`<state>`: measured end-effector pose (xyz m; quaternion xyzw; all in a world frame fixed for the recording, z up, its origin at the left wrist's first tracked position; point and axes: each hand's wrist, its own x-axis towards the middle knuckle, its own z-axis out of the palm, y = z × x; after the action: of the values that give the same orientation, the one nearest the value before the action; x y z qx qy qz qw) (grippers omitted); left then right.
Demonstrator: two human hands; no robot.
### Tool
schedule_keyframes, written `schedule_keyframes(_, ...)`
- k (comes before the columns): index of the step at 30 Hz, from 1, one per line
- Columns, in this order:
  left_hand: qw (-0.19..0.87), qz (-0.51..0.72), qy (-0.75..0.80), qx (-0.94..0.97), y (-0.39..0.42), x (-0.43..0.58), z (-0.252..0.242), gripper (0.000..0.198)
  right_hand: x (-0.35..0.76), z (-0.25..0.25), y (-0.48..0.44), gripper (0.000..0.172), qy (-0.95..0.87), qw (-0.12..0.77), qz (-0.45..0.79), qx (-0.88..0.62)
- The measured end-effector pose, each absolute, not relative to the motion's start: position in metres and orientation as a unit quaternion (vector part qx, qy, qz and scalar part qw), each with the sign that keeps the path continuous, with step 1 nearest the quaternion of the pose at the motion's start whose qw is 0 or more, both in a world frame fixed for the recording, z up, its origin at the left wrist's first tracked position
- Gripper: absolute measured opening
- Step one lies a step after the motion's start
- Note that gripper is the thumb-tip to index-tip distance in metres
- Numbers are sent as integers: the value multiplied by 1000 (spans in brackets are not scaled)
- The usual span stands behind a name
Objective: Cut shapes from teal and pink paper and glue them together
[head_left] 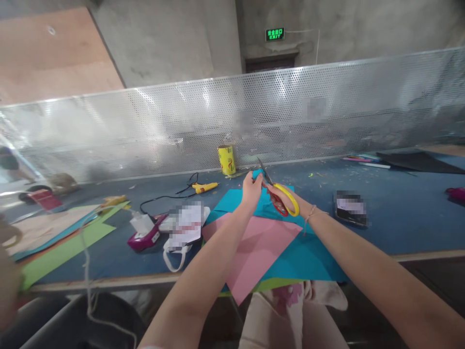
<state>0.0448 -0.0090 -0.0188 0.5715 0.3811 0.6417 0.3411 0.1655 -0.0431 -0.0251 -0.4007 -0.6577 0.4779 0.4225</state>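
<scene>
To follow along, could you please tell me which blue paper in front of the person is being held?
The small piece in the left hand, beside the scissors; the larger blue sheet lies below, partly covered by the pink sheet.

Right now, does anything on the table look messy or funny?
A little: the pink paper lies askew, one corner poking past the front edge of the table. Small scraps litter the back, near the perforated metal screen.
</scene>
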Motion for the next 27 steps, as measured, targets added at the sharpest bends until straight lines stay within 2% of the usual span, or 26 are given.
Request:
schedule_keyframes(8,335,639,377,580,-9,44,-20,19,166,-18,-49,52,-675,415,455,-407)
schedule_keyframes(27,351,671,363,542,-5,40,-19,20,175,-14,-51,42,-703,401,413,-417)
